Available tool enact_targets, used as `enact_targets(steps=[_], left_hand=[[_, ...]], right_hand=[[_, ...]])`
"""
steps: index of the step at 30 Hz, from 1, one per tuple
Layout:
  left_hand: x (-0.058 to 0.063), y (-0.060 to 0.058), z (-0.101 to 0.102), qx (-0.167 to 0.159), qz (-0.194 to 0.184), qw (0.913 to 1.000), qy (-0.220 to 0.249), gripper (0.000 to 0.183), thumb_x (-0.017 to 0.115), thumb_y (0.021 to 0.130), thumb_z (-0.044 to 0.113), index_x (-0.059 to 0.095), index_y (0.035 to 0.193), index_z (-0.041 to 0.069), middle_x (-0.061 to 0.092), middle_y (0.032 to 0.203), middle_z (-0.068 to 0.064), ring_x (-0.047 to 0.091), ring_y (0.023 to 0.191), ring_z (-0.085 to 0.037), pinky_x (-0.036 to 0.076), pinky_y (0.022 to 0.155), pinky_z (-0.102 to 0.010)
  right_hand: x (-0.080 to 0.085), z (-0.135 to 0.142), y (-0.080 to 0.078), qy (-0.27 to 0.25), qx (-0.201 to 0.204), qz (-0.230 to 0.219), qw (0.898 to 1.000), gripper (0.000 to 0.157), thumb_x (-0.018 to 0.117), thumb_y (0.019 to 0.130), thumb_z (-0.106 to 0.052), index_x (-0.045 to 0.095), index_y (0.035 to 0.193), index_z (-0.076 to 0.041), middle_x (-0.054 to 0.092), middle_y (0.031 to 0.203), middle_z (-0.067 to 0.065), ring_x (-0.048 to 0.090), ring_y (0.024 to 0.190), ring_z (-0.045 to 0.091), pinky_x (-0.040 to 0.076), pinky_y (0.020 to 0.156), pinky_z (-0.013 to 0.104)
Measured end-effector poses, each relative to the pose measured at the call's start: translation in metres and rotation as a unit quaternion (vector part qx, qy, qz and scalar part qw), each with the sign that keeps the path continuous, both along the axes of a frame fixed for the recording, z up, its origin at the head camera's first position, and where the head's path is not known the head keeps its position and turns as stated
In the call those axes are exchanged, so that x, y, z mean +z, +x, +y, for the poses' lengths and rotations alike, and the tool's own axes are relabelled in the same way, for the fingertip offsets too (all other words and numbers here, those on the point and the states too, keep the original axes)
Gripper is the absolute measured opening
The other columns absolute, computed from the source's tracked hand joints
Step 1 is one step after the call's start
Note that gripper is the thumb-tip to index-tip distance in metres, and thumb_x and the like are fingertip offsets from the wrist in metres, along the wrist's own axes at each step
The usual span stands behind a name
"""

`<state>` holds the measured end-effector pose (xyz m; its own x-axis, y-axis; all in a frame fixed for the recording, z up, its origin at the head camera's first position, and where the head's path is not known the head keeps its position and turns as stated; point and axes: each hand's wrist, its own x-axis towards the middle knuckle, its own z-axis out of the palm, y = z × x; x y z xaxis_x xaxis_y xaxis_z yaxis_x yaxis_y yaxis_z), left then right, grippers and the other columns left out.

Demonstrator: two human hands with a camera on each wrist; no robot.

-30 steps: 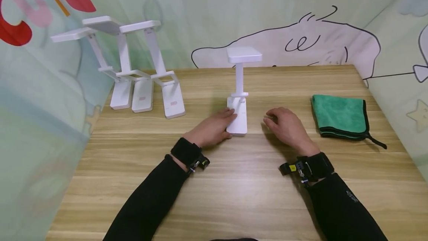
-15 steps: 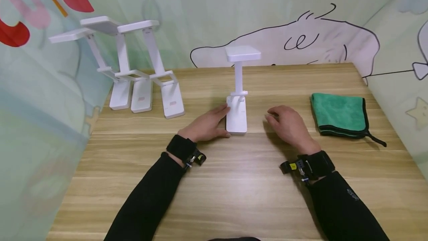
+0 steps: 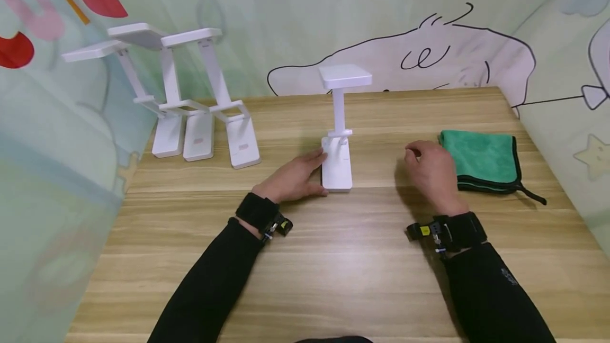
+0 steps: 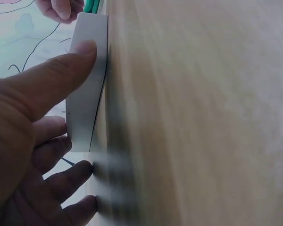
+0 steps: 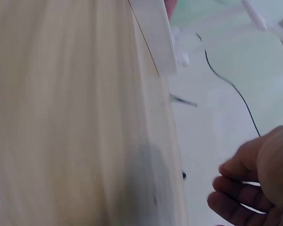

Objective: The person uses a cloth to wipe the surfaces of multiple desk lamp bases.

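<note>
A white folding stand (image 3: 337, 165) with a slim upright arm and a flat top panel stands on the wooden table. My left hand (image 3: 294, 176) lies along the left side of its base. In the left wrist view the thumb (image 4: 68, 70) touches the front face of the base (image 4: 87, 103), and the other fingers (image 4: 68, 181) spread past its far end toward the tabletop. My right hand (image 3: 432, 171) is held over the table between the stand and a folded green cloth (image 3: 481, 158). Its fingers (image 5: 236, 188) are loosely curled with nothing in them.
Three similar white folding stands (image 3: 243, 144) are grouped at the back left of the wooden table (image 3: 333, 269), their panels reaching to the left. The green cloth has a black border and a loop at its right corner. A printed curtain (image 3: 295, 20) hangs behind the table.
My left fingers have slid off the top of the base to its left side. My right hand has moved right, away from the stand and toward the green cloth.
</note>
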<state>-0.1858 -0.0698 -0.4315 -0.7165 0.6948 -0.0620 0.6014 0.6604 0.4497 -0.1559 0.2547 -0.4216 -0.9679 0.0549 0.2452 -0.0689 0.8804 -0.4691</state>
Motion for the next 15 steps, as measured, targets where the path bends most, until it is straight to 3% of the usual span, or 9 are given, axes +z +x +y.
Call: enact_targets(steps=[5, 9, 15], left_hand=[[0.001, 0.001, 0.002, 0.007, -0.005, 1.0, -0.005, 0.09, 0.069, 0.085, 0.051, 0.026, 0.152, 0.01, 0.022, 0.16, -0.01, 0.027, 0.141, -0.024, 0.032, 0.112, -0.037], [0.001, 0.001, 0.002, 0.007, -0.005, 0.9999, -0.005, 0.09, 0.069, 0.085, 0.051, 0.026, 0.152, 0.009, 0.022, 0.16, -0.01, 0.028, 0.14, -0.024, 0.032, 0.112, -0.036], [0.003, 0.002, 0.0, 0.008, -0.007, 0.9999, -0.005, 0.09, 0.069, 0.085, 0.05, 0.026, 0.152, 0.009, 0.023, 0.159, -0.011, 0.03, 0.139, -0.025, 0.033, 0.112, -0.038]], right_hand=[[0.003, 0.023, 0.004, 0.01, -0.066, 0.016, 0.998, 0.032, 0.044, 0.097, -0.014, 0.063, 0.112, 0.007, 0.063, 0.105, 0.029, 0.057, 0.089, 0.042, 0.046, 0.069, 0.056], [0.004, 0.034, 0.005, 0.032, -0.12, 0.032, 0.992, 0.036, 0.047, 0.095, -0.016, 0.06, 0.117, 0.009, 0.06, 0.113, 0.035, 0.052, 0.1, 0.052, 0.042, 0.076, 0.065], [0.002, 0.044, 0.007, 0.033, -0.169, -0.044, 0.984, 0.051, 0.046, 0.093, -0.026, 0.048, 0.122, 0.015, 0.044, 0.125, 0.042, 0.035, 0.11, 0.063, 0.028, 0.083, 0.078]])
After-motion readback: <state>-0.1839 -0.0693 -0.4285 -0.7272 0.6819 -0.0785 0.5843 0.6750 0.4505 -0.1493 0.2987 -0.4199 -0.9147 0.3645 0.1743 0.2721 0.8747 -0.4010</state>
